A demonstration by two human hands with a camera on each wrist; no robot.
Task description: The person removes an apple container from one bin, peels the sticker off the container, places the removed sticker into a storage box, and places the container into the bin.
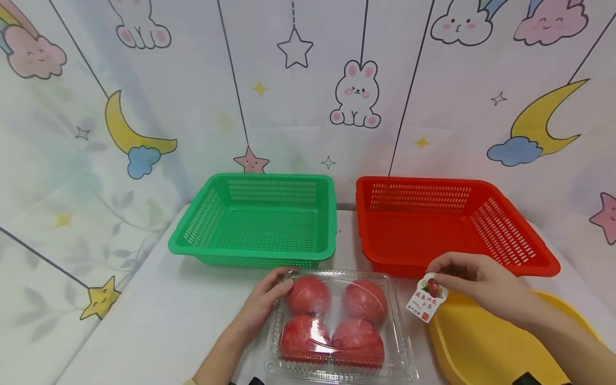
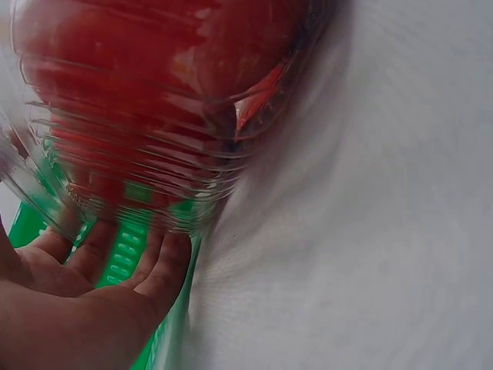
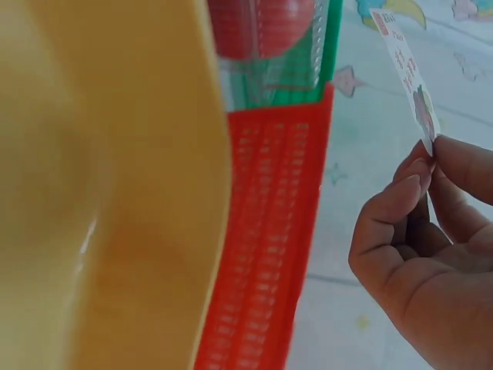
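A clear plastic box (image 1: pixel 403 353) with several red apples (image 1: pixel 358 339) inside lies on the table in the head view, its lid down. My left hand (image 1: pixel 257 307) holds the box by its upper left corner, thumb at the rim. In the left wrist view, the fingers (image 2: pixel 166 274) press against the ribbed side wall. To the right of the box, my right hand (image 1: pixel 481 280) pinches a small white label (image 1: pixel 427 298) printed with red fruit and writing. The right wrist view shows the label (image 3: pixel 408 77) edge-on between thumb and fingertips.
Behind the box stand a green basket (image 1: pixel 252 255) on the left and a red basket (image 1: pixel 363 235) on the right. A yellow tub (image 1: pixel 445 347) sits under my right forearm at the front right. A patterned cloth (image 1: pixel 308 128) hangs behind the white table (image 1: pixel 159 315).
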